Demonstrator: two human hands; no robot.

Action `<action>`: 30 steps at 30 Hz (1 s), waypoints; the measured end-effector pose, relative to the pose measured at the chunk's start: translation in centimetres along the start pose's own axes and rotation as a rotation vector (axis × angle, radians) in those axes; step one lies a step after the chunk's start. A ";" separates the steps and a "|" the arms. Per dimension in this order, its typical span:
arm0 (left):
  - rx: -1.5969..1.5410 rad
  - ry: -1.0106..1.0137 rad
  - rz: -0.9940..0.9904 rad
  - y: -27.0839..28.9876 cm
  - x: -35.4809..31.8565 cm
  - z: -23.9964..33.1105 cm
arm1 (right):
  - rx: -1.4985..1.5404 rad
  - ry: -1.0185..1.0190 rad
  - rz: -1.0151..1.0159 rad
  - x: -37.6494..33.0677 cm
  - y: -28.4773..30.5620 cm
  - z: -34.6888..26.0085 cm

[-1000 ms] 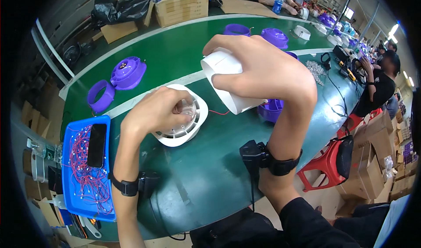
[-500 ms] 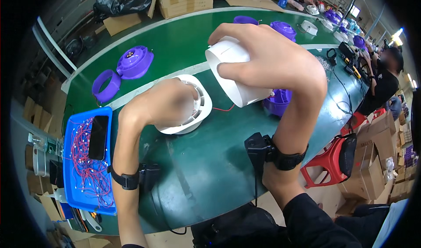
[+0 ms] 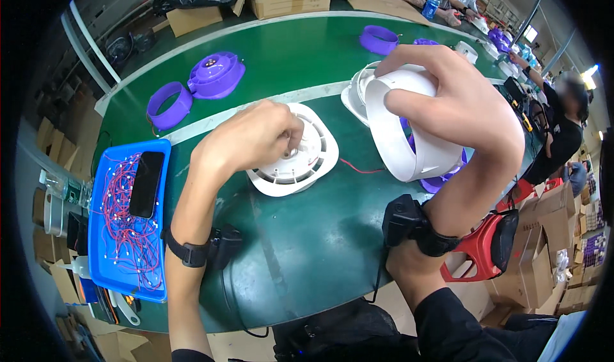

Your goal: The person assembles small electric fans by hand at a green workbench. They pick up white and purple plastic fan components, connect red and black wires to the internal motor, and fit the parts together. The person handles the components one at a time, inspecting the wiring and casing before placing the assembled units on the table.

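A white round slotted housing point(image 3: 318, 164) lies on the green table in front of me, a red wire trailing from its right side. My left hand point(image 3: 256, 135) is over it, thumb and fingers pinched at its hub; the curled fingers hide whatever may be between them. To the right, my right hand point(image 3: 448, 100) grips a white cylindrical ring point(image 3: 400, 151) by its upper wall, fingers wrapped over the rim. The ring is tilted, its opening toward the housing. Behind the ring is another white round part point(image 3: 358, 96), partly hidden. Purple plastic point(image 3: 438, 183) shows beneath and through the ring.
A blue tray point(image 3: 96, 234) with red wires and a black phone point(image 3: 147, 184) sits at left. A purple ring point(image 3: 169, 106) and purple housing point(image 3: 216, 75) lie at far left, another purple ring point(image 3: 378, 40) farther back. A red stool point(image 3: 476, 253) stands right. Other people work beyond.
My left hand has shifted off the white housing's face, exposing more of its hub and slots. My right hand and the white ring have moved right and slightly down. The view has shifted somewhat.
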State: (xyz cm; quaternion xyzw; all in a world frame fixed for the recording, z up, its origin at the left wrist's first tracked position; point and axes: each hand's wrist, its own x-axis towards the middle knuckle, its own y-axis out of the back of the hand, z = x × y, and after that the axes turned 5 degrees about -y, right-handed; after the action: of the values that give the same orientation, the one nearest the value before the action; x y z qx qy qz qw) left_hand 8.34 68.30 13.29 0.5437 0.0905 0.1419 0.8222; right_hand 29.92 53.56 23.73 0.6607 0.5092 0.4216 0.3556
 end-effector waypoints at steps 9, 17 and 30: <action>0.104 -0.003 -0.018 -1.3 -0.6 1.6 | -0.001 0.016 0.015 0.3 -0.6 -0.3; 0.095 0.076 -0.033 -2.8 0.2 1.8 | -0.008 -0.006 -0.015 0.3 -0.6 -0.8; -0.020 0.005 -0.003 -2.6 -0.2 0.5 | -0.026 0.014 0.040 0.3 -1.0 -0.9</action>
State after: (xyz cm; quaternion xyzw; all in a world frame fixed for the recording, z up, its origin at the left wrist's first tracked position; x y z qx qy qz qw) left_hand 8.61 66.82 11.04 0.5348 0.0920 0.1432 0.8277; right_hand 28.71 54.17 23.23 0.6631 0.4926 0.4399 0.3522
